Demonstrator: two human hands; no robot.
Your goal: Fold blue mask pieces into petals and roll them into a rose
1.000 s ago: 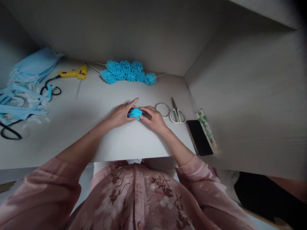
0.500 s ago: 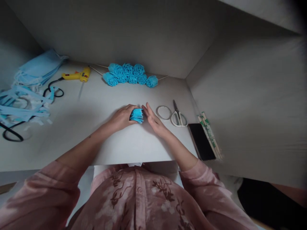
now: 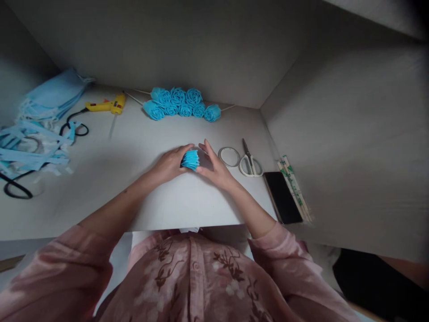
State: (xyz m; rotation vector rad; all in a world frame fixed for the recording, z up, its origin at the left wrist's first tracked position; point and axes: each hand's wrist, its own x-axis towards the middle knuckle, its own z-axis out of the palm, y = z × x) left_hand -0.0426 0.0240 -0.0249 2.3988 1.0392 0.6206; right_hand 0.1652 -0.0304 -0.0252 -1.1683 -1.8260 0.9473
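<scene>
A small stack of blue fabric pieces (image 3: 191, 160), its layered edges facing right, sits in my left hand (image 3: 170, 163). The thumb and fingers of that hand wrap round the stack from the left. Just to the right, my right hand (image 3: 216, 167) is held with thumb and fingers spread apart. Its thumb tip comes up close to the lower right corner of the stack; whether it touches, I cannot tell. Nothing lies in the right palm. Both hands are over the middle of the white table (image 3: 187, 205).
Blue craft roses (image 3: 181, 103) on sticks lie along the back wall. A yellow glue gun (image 3: 106, 105), face masks (image 3: 55, 94) and cut blue strips (image 3: 33, 147) are at left. To the right are a wire ring (image 3: 229, 157), scissors (image 3: 249, 161), a phone (image 3: 282, 197) and wrapped sticks (image 3: 295, 188).
My right hand has opened wider, its thumb swinging down and left toward the stack. The stack has tilted a little, its edges fanned slightly, while my left hand keeps hold.
</scene>
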